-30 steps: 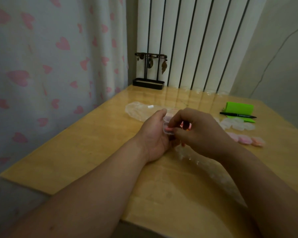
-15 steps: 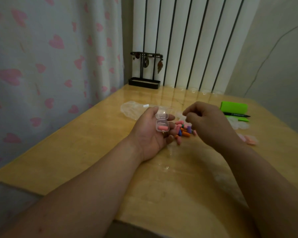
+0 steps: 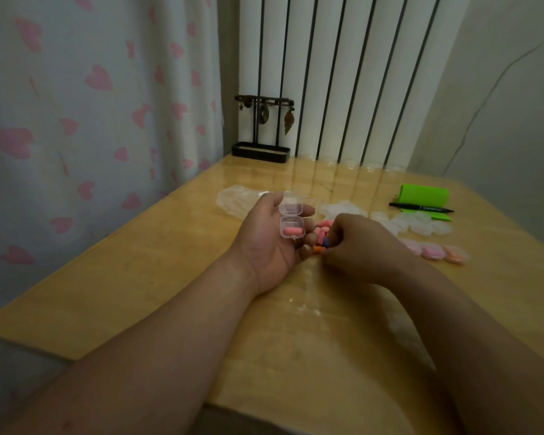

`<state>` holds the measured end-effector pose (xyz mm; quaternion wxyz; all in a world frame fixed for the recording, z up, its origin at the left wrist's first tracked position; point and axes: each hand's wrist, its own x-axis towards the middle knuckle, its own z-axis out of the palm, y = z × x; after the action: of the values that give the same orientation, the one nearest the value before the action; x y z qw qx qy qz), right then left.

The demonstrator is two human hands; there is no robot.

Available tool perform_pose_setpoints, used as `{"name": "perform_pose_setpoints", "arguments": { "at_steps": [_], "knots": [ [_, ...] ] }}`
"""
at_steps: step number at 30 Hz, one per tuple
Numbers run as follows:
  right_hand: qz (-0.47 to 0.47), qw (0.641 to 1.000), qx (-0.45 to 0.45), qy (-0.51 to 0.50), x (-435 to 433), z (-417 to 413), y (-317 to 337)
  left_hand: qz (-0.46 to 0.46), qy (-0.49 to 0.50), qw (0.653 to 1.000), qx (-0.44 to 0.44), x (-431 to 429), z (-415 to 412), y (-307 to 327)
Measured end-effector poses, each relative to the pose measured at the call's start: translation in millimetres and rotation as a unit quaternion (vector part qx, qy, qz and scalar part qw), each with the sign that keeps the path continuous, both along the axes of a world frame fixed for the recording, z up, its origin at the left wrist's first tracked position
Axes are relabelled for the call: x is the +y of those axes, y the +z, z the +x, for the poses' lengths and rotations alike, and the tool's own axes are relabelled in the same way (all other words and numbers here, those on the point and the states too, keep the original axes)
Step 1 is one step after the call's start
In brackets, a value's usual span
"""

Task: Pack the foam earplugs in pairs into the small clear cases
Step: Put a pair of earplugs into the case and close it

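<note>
Centrally, left hand (image 3: 264,243) grips open case (image 3: 292,227); right hand (image 3: 361,243) curls over earplugs (image 3: 322,229), grasp hidden; table (image 3: 139,277) edges distant.

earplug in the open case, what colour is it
Pink. The earplug lies in the clear case; head view shows it best.

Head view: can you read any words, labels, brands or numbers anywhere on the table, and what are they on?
No text can be read in this view.
Black pen: any print on the barrel is too blurred to read.
White tab on the clear bag: too small to read.
Green pad and open clear case: no print shows.
</note>
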<state>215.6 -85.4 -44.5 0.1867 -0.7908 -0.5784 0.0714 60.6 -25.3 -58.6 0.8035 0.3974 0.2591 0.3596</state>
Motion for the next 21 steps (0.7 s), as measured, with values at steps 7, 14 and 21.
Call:
{"name": "perform_pose_setpoints", "arguments": {
  "at_steps": [7,14,21],
  "knots": [
    [0.239,0.966,0.079,0.06,-5.8,4.9,12.4,0.009,-0.055,0.998,0.023,-4.1,2.9,-1.0],
    [0.207,0.963,0.07,0.154,-14.3,-14.3,9.9,0.017,-0.08,0.997,0.009,-7.9,3.6,-3.1],
    [0.19,0.968,0.025,0.16,-9.4,-14.1,6.7,0.009,-0.078,0.997,0.008,-7.6,2.4,-3.4]
  ]
}}
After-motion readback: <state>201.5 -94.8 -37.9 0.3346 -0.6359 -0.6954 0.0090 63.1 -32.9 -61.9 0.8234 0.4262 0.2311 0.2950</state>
